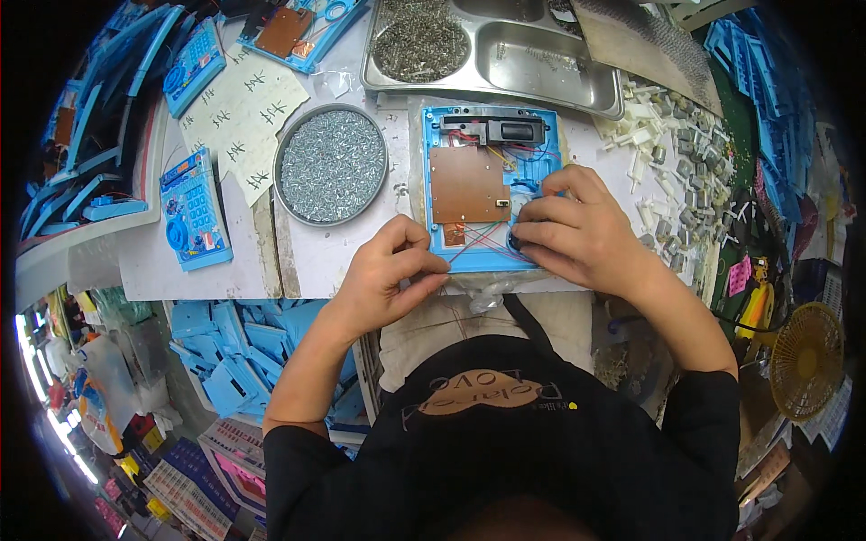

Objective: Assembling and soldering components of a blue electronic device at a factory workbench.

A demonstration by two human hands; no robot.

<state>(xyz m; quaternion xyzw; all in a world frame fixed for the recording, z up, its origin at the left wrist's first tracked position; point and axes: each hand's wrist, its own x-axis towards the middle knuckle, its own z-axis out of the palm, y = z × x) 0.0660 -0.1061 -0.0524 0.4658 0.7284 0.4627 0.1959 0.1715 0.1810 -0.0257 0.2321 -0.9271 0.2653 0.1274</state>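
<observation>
An open blue plastic housing (487,263) lies in front of me on the table. Inside it are a brown circuit board (465,185), a black module (516,132) along the far edge and thin red wires (487,242). At the near left corner my left hand (392,275) is closed, thumb and forefinger pinched where a red wire ends. My right hand (577,230) reaches over the housing's right side, fingers bent down into it beside the board. What those fingertips grip is hidden; a small dark round part shows next to them.
A round tin of small silver screws (383,171) stands left of the housing. Beyond it is a steel tray (564,104) with springs. White plastic parts (645,171) are heaped at right. A finished-looking blue toy unit (194,212) lies left; blue shells (230,361) fill a space below the table.
</observation>
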